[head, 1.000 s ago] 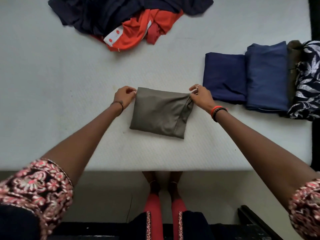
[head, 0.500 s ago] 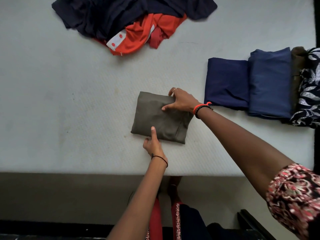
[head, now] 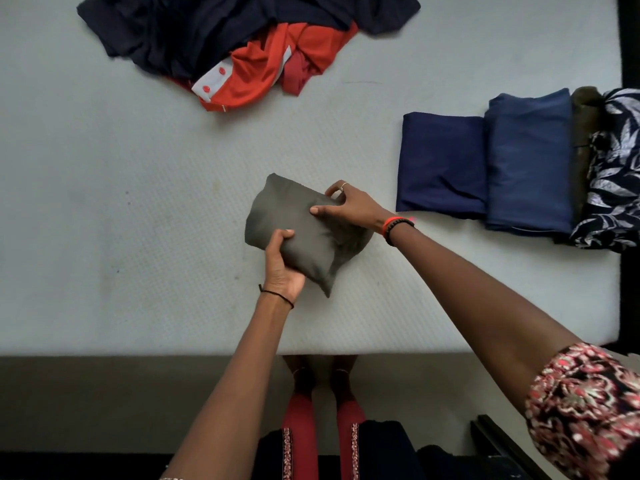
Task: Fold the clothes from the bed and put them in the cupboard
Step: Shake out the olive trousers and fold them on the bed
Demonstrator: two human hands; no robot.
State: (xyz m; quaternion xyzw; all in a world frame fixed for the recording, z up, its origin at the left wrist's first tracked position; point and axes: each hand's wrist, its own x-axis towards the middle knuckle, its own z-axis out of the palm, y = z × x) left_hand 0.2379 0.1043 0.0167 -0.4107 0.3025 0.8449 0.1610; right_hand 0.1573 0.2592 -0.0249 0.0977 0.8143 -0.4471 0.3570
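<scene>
I see the bed (head: 138, 202) with an unfolded pile (head: 242, 39) at its far side and a folded stack (head: 519, 168) on the right. The folded olive garment (head: 294, 216) is mid-bed. My left hand (head: 282, 265) grips its near edge and my right hand (head: 349, 206) pinches its far side.

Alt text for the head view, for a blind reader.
The left hand and right hand grip a folded olive-grey garment over a white mattress. Folded navy clothes sit to its right; an unfolded navy and orange heap lies beyond.
</scene>
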